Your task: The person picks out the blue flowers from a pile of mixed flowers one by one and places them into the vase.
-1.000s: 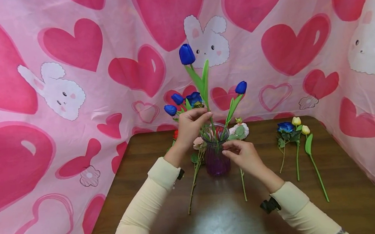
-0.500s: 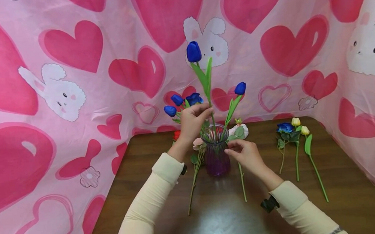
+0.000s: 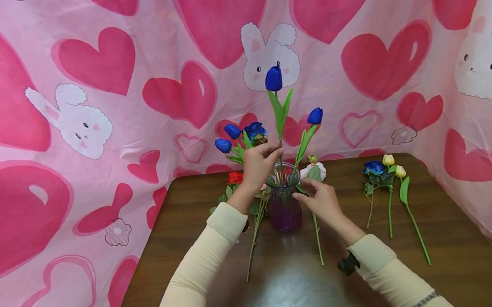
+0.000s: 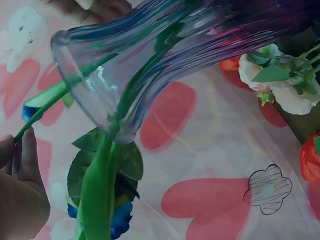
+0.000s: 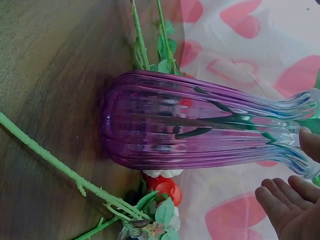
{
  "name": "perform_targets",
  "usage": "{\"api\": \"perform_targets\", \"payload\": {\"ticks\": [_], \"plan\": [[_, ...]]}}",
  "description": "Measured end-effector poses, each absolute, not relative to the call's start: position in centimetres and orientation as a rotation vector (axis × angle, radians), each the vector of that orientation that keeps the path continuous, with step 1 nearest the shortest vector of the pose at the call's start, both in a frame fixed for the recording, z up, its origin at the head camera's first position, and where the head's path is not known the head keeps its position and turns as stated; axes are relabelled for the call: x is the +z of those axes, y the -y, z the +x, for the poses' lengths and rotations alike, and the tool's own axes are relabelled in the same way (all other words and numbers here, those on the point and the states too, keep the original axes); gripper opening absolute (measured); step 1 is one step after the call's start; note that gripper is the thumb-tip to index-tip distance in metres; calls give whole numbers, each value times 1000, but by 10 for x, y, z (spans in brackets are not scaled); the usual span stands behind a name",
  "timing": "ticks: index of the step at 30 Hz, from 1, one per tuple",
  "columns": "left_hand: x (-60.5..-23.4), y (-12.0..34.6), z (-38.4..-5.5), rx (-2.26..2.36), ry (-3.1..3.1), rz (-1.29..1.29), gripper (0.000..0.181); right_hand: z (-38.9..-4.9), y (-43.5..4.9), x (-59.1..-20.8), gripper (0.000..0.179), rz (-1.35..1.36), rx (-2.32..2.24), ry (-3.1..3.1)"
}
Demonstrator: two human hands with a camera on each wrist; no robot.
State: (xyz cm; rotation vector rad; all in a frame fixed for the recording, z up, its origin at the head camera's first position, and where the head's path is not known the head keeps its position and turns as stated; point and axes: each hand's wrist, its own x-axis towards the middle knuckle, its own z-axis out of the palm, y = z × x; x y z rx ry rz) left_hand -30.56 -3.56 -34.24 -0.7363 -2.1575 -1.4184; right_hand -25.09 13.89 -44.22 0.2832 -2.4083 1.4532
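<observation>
A blue tulip (image 3: 273,78) stands almost upright above the purple glass vase (image 3: 285,211), its stem passing down into the vase mouth. My left hand (image 3: 258,166) pinches that stem just above the rim; in the left wrist view its fingertips (image 4: 29,142) meet on the green stem. Beside the vase's neck, on the right, is my right hand (image 3: 323,201) with relaxed fingers. Its thumb (image 5: 309,142) overlaps the glass neck in the right wrist view. The vase also holds another blue tulip (image 3: 315,116) leaning right, and a blue rose (image 3: 255,131) with several blue tulips (image 3: 223,146) leaning left.
On the brown table (image 3: 281,288), a pink-flowered stem (image 3: 258,236) lies left of the vase, near a red rose (image 3: 235,177). White roses (image 3: 313,171) lie behind to the right. Farther right are a blue rose (image 3: 374,168) and two pale yellow tulips (image 3: 400,171). Pink cloth (image 3: 116,195) surrounds the table.
The left hand has carried the tulip rightward, and its stem has turned from leaning left to nearly upright; the bloom sits lower than half a second ago. The right hand has barely shifted.
</observation>
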Motion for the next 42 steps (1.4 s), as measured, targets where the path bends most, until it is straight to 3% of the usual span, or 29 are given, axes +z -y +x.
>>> {"api": "perform_targets", "payload": {"ticks": [7, 31, 42], "plan": [[-353, 34, -308, -1317, 2239, -679, 14, -258, -135, -446, 52, 256, 1492, 2412], [-373, 17, -306, -836, 2464, -552, 11, -264, -125, -456, 42, 256, 1504, 2390], [-373, 9, -307, -630, 2570, -524, 19, -264, -122, -457, 43, 274, 1535, 2390]]}}
